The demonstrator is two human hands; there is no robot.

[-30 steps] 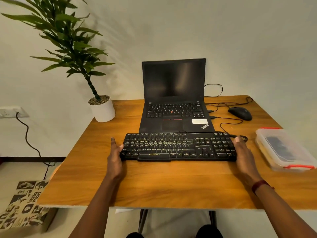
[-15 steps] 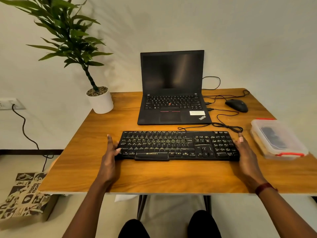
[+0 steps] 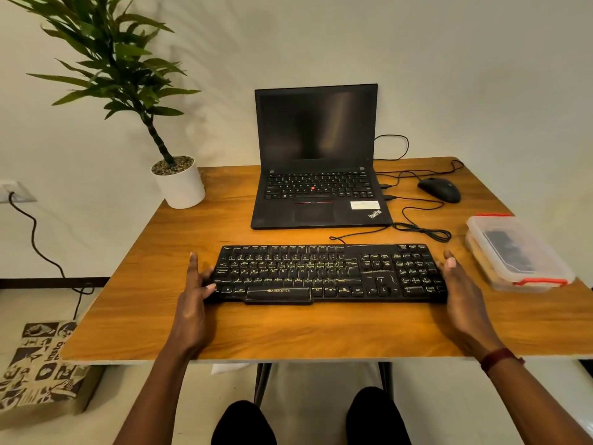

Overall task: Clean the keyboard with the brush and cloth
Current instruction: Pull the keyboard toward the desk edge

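Between both hands (image 3: 192,306) (image 3: 463,297) — keyboard (image 3: 327,273), contact unclear.

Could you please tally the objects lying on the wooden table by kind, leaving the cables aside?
Keyboard: 1
Laptop: 1
Mouse: 1
Potted plant: 1
Lidded plastic container: 1
Total: 5

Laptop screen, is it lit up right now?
No, the laptop screen is dark all over, though the lid stands open behind the keyboard.

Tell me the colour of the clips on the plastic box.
The clips are red, on the clear box; head view shows them.
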